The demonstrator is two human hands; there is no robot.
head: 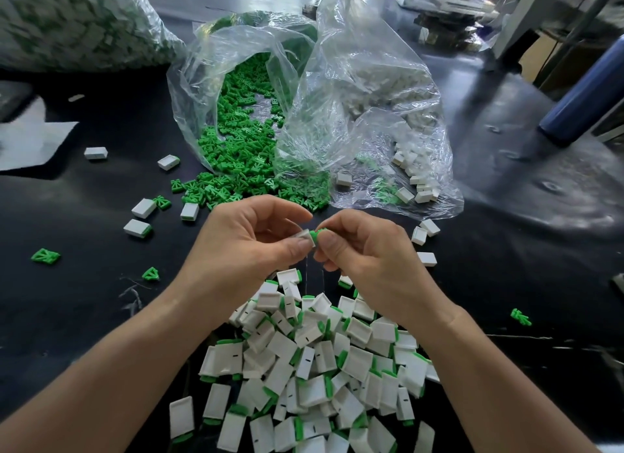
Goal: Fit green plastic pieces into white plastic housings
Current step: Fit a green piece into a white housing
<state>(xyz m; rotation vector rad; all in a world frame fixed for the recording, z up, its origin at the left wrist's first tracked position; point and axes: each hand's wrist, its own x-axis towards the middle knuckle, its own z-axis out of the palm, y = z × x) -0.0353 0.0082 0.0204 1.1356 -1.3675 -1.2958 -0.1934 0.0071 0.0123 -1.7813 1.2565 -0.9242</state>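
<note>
Bare forearms, bare left hand point(246, 236) and right hand point(366, 250) (nails short and plain)

Near centre blocked by broad heap of fitted housings point(314, 368). Far centre closed off by green-piece bag point(209, 74) and white-housing bag point(388, 115), side by side, touching. Far left shut by large filled bag point(67, 23). Passable over bare counter point(84, 317) at near left, among scattered stray pieces point(45, 256). Passable at right, short of blue cylinder point(580, 94).
</note>
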